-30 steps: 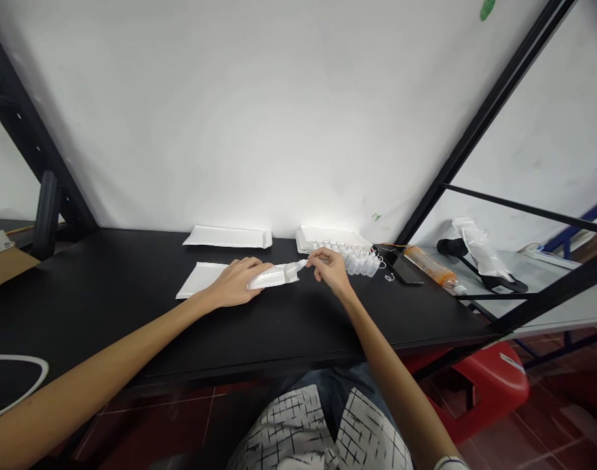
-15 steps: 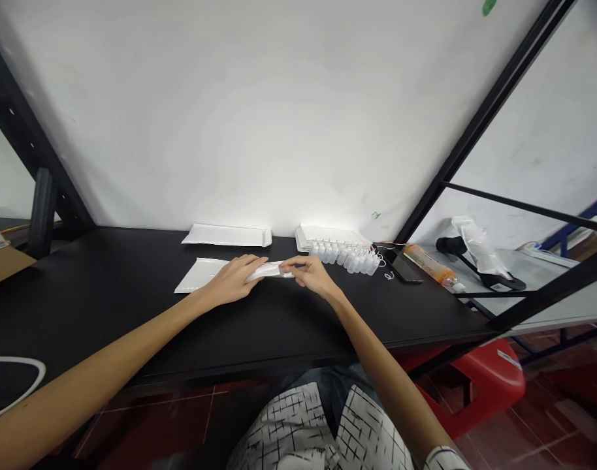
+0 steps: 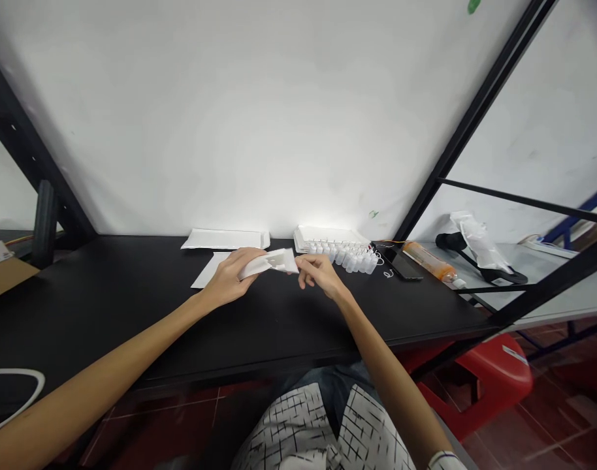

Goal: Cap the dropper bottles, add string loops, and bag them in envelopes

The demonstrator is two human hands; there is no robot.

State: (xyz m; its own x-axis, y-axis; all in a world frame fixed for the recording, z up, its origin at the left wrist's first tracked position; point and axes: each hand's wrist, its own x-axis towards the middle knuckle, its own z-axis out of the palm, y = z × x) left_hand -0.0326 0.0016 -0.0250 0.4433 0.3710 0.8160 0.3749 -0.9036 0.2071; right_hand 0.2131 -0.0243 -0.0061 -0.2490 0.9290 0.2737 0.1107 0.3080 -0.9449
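Note:
A white padded envelope (image 3: 279, 260) is held up over the black table, its right end facing my right hand. My left hand (image 3: 234, 277) is wrapped round the envelope's left part, with the thumb below and fingers above. At the envelope's right edge, my right hand (image 3: 318, 271) has thumb and index finger pinched on the flap end, the other fingers curled beneath. Small white shapes show at the envelope's right end, too small to make out. Several small translucent bottles (image 3: 350, 261) stand just beyond my right hand.
On the black table (image 3: 132, 313), one flat white envelope (image 3: 225, 239) lies by the wall, with a white stack (image 3: 330, 236) to its right. A phone (image 3: 403, 266) and an orange-and-clear roll (image 3: 428, 262) lie at the right. A cardboard piece (image 3: 7, 277) is far left.
The held envelope has been lifted and tilted, with its right end now spread wider. My right hand has shifted slightly right, to the envelope's edge. The view has moved a little.

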